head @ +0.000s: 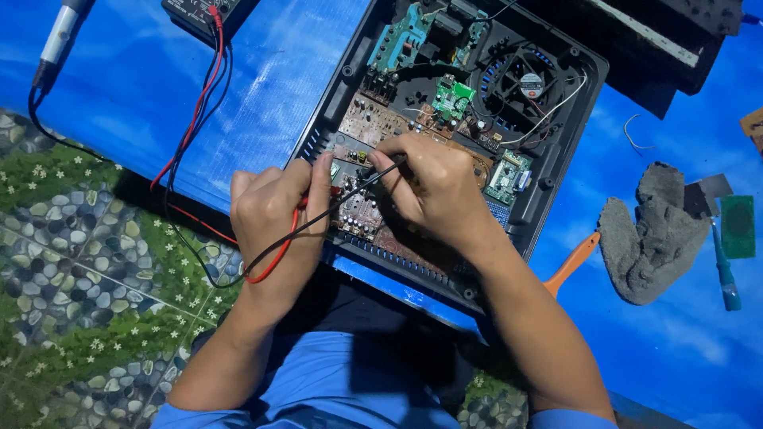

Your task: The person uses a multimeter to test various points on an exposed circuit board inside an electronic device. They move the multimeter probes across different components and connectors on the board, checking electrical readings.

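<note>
An opened black device case [584,87] lies on a blue sheet, showing brown and green circuit boards [373,119] and a small fan [531,83]. My left hand [274,210] pinches a red test probe [306,202] at the board's near left edge; its red lead loops below my palm. My right hand [433,187] grips a black test probe [381,171] and presses its tip onto the brown board. Both hands rest over the lower part of the board and hide the parts under them.
A black meter [199,9] sits at the top with red and black leads [195,119] running down. A soldering iron [57,40] lies top left. To the right lie a grey rag [648,238], an orange handle [574,262] and a teal tool [725,274]. Patterned floor [71,262] is at left.
</note>
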